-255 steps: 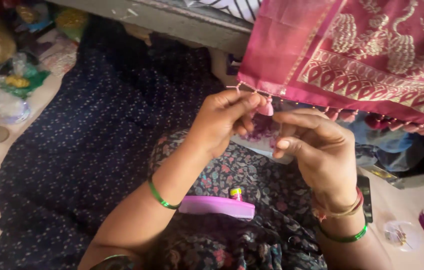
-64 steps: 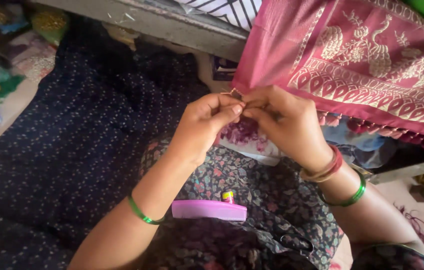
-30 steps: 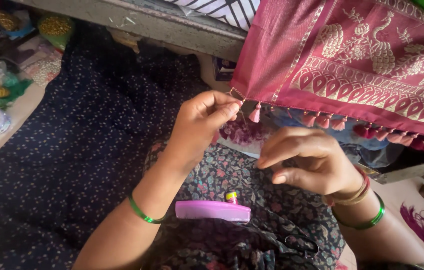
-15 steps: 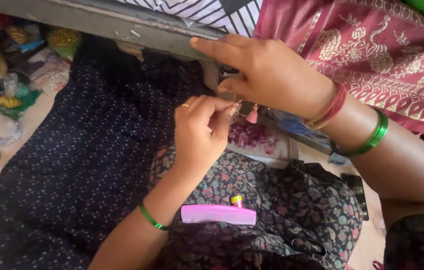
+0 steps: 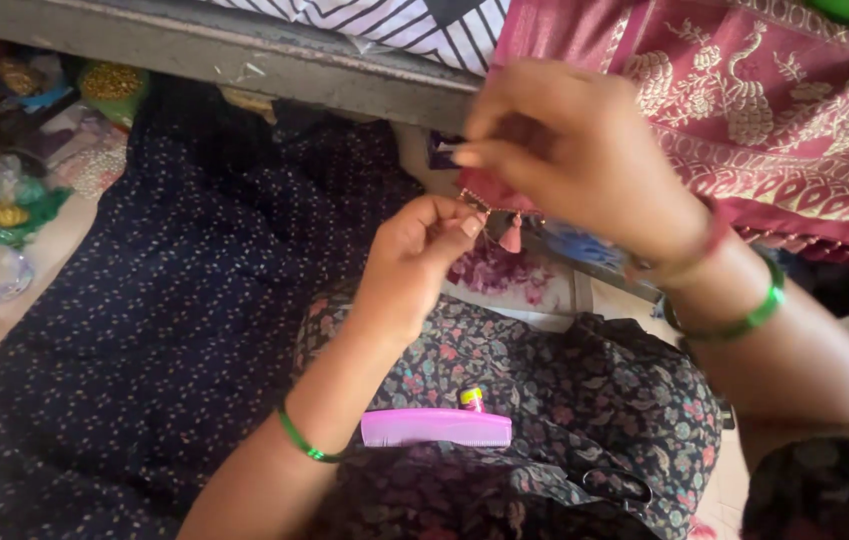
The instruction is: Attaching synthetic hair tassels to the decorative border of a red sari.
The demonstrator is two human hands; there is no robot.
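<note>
Dark floral cloth [image 5: 154,330] below. Left hand [image 5: 414,265] fingers pinched on tassel [image 5: 511,235] thread; right hand [image 5: 574,150] clamps sari edge [image 5: 489,190]. Keep thread taut.

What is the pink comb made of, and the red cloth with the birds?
The pink comb looks like smooth moulded plastic: even colour, slight sheen, fine stiff teeth. The red cloth seems to be woven fabric, perhaps silk or a lookalike, since it drapes softly and has shiny golden bird patterns woven in.

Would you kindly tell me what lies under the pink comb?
The pink comb rests on dark floral cloth over the lap; the part directly beneath it is covered.
</note>
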